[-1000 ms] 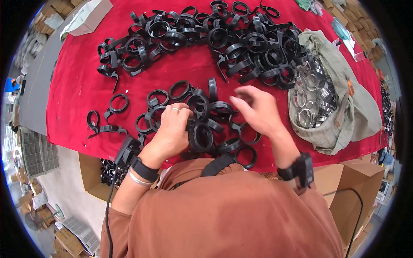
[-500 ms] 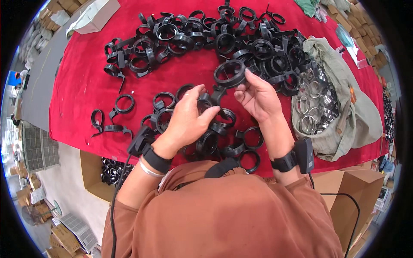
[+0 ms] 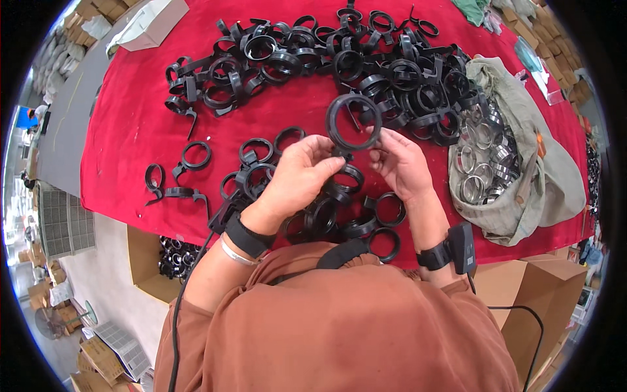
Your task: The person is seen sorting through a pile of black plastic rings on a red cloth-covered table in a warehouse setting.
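A black plastic ring with a stem (image 3: 332,124) is held up over the middle of the red cloth, its round opening facing me. My left hand (image 3: 297,175) is closed, thumb and fingers pinching the stem below the ring. My right hand (image 3: 405,164) is at the ring's right edge, fingers curled, thumb and fingertips on the rim. Below and around my left hand lie several similar black rings (image 3: 255,179), partly hidden by that hand and forearm. More of them (image 3: 385,245) lie by the table's near edge.
A large heap of black rings (image 3: 284,62) spreads across the far side of the red cloth (image 3: 130,130). At the right, a grey-green cloth sack (image 3: 555,176) holds shiny metal rings (image 3: 471,188). Cardboard boxes (image 3: 147,277) stand below the near edge. A white box (image 3: 153,26) sits far left.
The black ring has turned from tilted to more upright, facing me. My left hand has closed on its stem, and my right hand has shifted lower along the rim.
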Demonstrator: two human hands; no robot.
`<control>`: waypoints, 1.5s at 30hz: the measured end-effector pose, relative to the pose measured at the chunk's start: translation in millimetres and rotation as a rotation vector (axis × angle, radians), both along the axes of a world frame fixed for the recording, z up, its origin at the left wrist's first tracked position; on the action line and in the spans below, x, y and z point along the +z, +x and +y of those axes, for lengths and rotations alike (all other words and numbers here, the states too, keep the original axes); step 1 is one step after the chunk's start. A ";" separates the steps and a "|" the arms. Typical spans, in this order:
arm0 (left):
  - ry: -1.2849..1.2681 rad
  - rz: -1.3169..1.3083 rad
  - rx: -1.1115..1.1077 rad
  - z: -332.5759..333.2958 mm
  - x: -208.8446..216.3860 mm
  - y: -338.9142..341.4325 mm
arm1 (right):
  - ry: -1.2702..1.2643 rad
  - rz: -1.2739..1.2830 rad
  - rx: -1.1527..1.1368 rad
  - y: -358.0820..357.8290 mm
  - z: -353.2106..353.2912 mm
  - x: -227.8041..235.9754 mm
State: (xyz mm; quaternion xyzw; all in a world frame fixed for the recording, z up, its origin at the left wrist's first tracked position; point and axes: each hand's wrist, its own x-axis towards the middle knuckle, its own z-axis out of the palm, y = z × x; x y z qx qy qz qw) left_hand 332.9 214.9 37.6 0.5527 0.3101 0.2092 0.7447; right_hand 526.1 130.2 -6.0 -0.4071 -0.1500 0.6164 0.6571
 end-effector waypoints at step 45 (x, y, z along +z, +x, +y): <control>0.995 0.841 0.168 28.9 -21.9 -63.8 | -0.260 -0.782 0.540 27.3 -33.6 25.9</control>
